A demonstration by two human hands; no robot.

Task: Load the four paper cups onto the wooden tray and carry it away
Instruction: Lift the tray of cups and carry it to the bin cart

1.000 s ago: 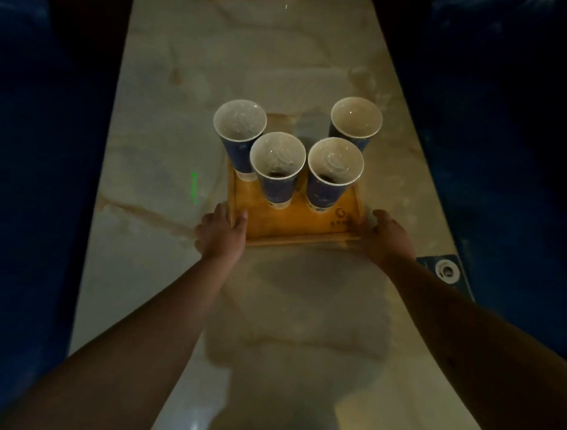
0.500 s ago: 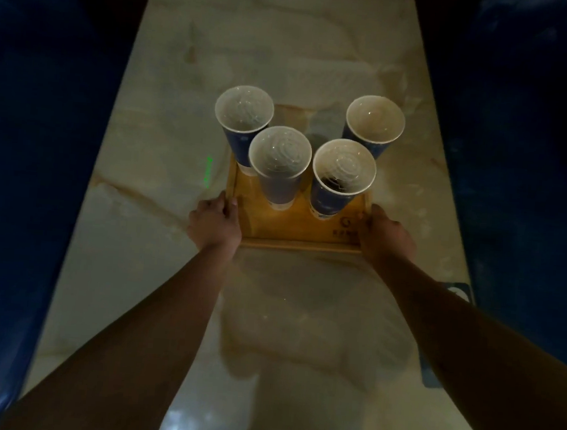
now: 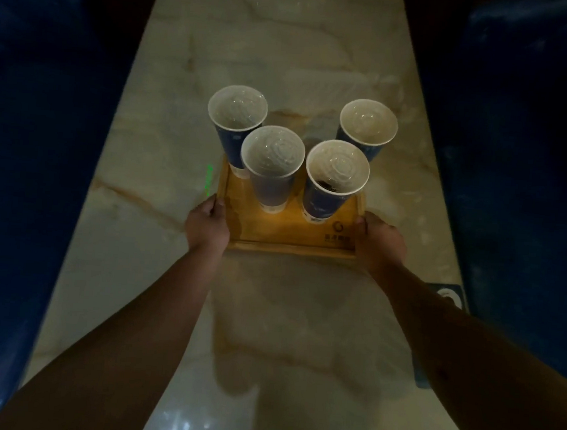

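Your left hand (image 3: pixel 207 226) and right hand (image 3: pixel 380 241) grip wooden tray (image 3: pixel 274 229) edges; tall paper cups (image 3: pixel 271 166) between hands topple if you tilt or jerk

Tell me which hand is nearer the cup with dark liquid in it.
Right. The right hand grips the wooden tray edge beside that cup; the left hand grips the opposite edge, another cup between.

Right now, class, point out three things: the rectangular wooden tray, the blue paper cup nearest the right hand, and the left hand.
Rectangular wooden tray (image 3: pixel 287 230): head view, bare floor near the front rim.
Blue paper cup nearest the right hand (image 3: pixel 322 201): head view, blue side wall.
Left hand (image 3: pixel 206 225): head view, back of hand.
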